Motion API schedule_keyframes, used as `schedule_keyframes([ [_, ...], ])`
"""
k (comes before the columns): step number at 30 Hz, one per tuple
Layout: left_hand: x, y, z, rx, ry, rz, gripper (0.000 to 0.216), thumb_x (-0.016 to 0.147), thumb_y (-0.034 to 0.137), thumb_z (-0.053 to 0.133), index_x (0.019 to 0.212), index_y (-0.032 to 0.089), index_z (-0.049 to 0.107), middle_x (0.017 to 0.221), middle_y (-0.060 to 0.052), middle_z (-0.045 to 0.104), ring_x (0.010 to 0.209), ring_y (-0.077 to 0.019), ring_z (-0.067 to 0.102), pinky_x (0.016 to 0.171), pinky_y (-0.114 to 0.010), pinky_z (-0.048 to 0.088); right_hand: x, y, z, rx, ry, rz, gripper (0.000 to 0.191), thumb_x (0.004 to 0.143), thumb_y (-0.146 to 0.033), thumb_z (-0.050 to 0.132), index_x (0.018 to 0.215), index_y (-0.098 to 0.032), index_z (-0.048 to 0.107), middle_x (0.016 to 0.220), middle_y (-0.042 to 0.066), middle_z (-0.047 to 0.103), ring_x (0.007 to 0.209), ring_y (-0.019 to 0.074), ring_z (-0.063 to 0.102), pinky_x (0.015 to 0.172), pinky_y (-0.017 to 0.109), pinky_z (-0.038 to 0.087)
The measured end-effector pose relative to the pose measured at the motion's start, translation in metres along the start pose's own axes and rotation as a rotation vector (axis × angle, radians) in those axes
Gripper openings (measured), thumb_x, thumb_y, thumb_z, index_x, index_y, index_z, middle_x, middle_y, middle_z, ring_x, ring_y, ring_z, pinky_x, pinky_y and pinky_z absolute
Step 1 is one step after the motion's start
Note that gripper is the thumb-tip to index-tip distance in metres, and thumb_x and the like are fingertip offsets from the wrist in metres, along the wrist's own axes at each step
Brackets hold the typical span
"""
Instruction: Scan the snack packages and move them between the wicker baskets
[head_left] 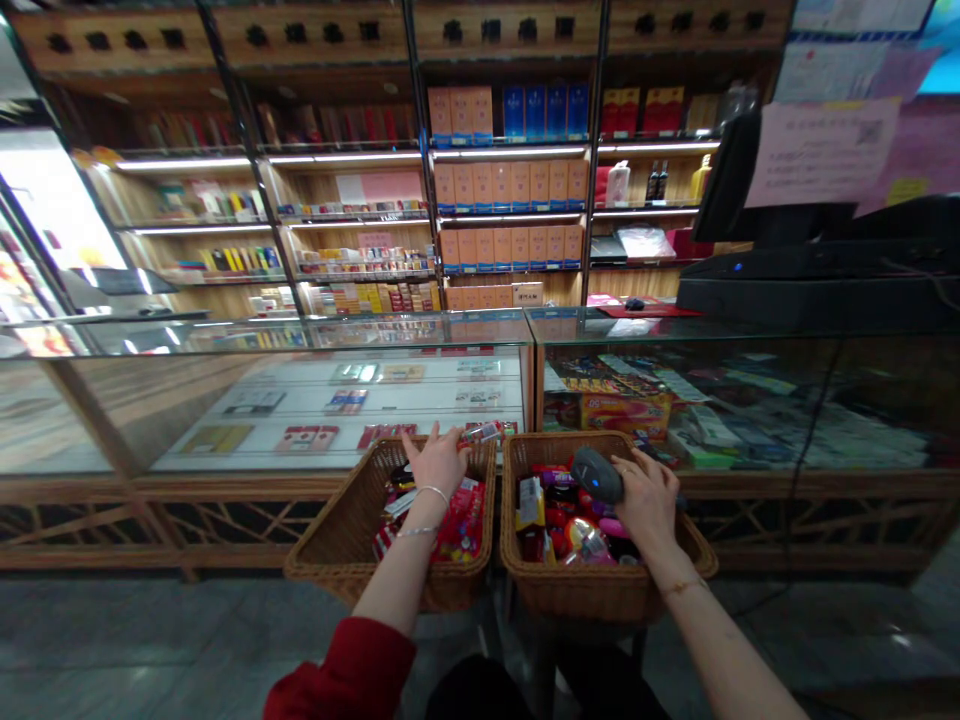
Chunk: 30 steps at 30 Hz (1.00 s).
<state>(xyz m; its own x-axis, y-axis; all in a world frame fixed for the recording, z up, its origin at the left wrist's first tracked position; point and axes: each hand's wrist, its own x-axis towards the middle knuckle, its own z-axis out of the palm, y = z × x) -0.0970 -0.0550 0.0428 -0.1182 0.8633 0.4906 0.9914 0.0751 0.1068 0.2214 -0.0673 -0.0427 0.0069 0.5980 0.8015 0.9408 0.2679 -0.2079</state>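
glass counter (337, 335) ahead; left hand (436, 466) pinching a packet (481, 434), right hand (648, 502), fingers curled, gripping a scanner (597, 474)

Hands (436, 466) over baskets (577, 600), right (646, 500) gripping scanner (598, 474) — shelves (510, 213)

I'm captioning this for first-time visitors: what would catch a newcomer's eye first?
Probably the two wicker baskets of colourful packets, side by side before the glass counter. Above the right one, the right hand holds a dark scanner-like device. Behind, orange boxes line the lit middle shelves.
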Motion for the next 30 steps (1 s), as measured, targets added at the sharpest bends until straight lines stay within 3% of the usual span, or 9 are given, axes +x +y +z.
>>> schedule_keyframes([
  [7, 0.001, -0.005, -0.005, 0.059, 0.023, -0.132, 0.061, 0.088, 0.040, 0.053, 0.146, 0.025, 0.043, 0.159, -0.009, 0.033, 0.150, -0.0347, 0.018, 0.115, -0.072, 0.008, -0.001, 0.002, 0.001, -0.008, 0.018, -0.029, 0.029, 0.076, -0.011, 0.049, 0.095, -0.022, 0.069, 0.107, 0.003, 0.075, 0.120, 0.0245, 0.051, 0.097, 0.042, 0.026],
  [19, -0.003, 0.006, 0.016, 0.061, 0.027, -0.061, 0.060, 0.090, 0.045, 0.047, 0.146, 0.023, 0.042, 0.159, -0.012, 0.032, 0.150, -0.0364, 0.014, 0.114, -0.074, 0.003, -0.002, 0.004, 0.001, -0.004, -0.008, -0.026, 0.034, 0.075, -0.011, 0.049, 0.102, -0.021, 0.068, 0.111, 0.004, 0.074, 0.122, 0.0246, 0.048, 0.099, 0.042, 0.025],
  [30, -0.004, 0.053, 0.014, 0.003, -0.023, 0.120, 0.062, 0.089, 0.042, 0.049, 0.146, 0.019, 0.042, 0.160, -0.013, 0.028, 0.151, -0.0356, 0.013, 0.117, -0.070, 0.002, 0.003, -0.003, -0.012, -0.018, -0.020, 0.046, 0.040, 0.076, -0.008, 0.049, 0.108, -0.021, 0.068, 0.115, 0.005, 0.073, 0.124, 0.0258, 0.047, 0.101, 0.043, 0.024],
])
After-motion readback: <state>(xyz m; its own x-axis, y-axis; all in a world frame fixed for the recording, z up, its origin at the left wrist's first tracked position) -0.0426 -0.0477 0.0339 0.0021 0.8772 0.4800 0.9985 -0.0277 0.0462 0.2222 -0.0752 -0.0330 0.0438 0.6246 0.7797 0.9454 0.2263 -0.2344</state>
